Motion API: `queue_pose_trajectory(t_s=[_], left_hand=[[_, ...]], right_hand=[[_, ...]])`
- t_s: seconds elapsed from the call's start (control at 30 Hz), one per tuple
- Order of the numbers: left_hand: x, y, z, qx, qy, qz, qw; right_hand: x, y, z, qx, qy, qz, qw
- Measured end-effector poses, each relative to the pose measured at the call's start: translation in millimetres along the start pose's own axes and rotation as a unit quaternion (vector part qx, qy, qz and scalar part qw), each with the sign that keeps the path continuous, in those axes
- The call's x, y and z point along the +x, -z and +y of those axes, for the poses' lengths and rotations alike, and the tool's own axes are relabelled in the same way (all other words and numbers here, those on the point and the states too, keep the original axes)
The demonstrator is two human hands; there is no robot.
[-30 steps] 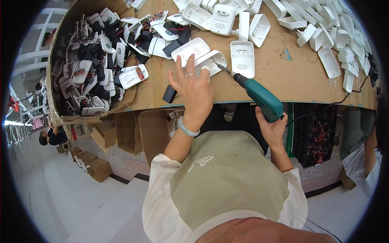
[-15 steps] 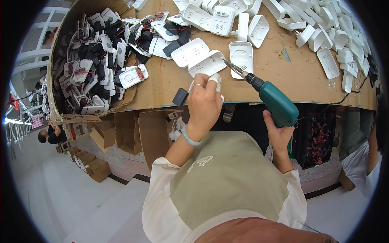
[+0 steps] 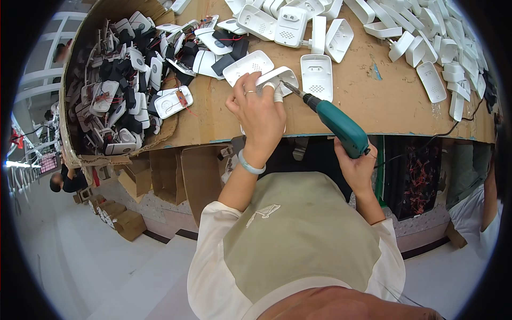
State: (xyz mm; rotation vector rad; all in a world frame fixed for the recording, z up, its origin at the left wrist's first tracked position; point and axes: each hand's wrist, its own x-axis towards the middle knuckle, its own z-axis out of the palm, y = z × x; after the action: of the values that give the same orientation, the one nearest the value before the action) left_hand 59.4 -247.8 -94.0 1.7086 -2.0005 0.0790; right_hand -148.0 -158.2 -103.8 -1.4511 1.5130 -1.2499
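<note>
My left hand [image 3: 260,114] has its fingers bent over the rim of a white plastic plug housing [image 3: 285,74], with white wraps on some fingertips. In my right hand [image 3: 356,166] is a green corded soldering gun [image 3: 341,125], gripped at its rear end. Its long metal tip reaches into the housing, close to the left fingertips. Another open white housing [image 3: 248,66] lies against this one on the left, and a separate housing [image 3: 317,80] lies just to the right. A white piece is mostly hidden under my left hand.
A cardboard box [image 3: 72,117] at left holds many white covers with black blocks and red wires. White housings [image 3: 432,32] are piled at the far right of the cardboard-covered table [image 3: 368,101]. A black cord [image 3: 434,138] trails from the tool. Other people are at both sides.
The soldering gun has moved left and its tip now sits inside the housing. My left hand has moved forward onto the housing. The black block near the table edge is now largely out of sight.
</note>
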Motion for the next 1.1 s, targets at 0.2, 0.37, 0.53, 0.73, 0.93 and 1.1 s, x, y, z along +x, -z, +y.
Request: queue_pose_trajectory(t_s=[0.2, 0.37, 0.53, 0.73, 0.93, 1.1], left_hand=[[2.1, -1.0, -0.5, 0.004, 0.008, -0.011, 1.000], [2.8, -1.9, -0.1, 0.001, 0.019, -0.011, 1.000], [3.7, -2.2, 0.5, -0.002, 0.023, -0.018, 1.000], [4.4, -3.6, 1.6, 0.002, 0.027, -0.011, 1.000], [4.6, -5.2, 2.3, 0.001, 0.022, -0.005, 1.000], [5.0, -4.0, 3.6, 0.010, 0.021, -0.005, 1.000]], right_hand=[[2.8, -4.1, 5.3, -0.003, 0.008, -0.006, 1.000], [4.9, -3.5, -0.2, -0.005, 0.002, -0.016, 1.000], [7.2, -2.3, -4.3, -0.009, -0.012, -0.028, 1.000], [8.6, -1.9, -6.2, -0.020, 0.010, -0.032, 0.999], [10.0, -0.1, -8.9, -0.024, -0.003, -0.033, 0.999], [5.7, 1.2, -10.4, -0.007, -0.013, -0.024, 1.000]])
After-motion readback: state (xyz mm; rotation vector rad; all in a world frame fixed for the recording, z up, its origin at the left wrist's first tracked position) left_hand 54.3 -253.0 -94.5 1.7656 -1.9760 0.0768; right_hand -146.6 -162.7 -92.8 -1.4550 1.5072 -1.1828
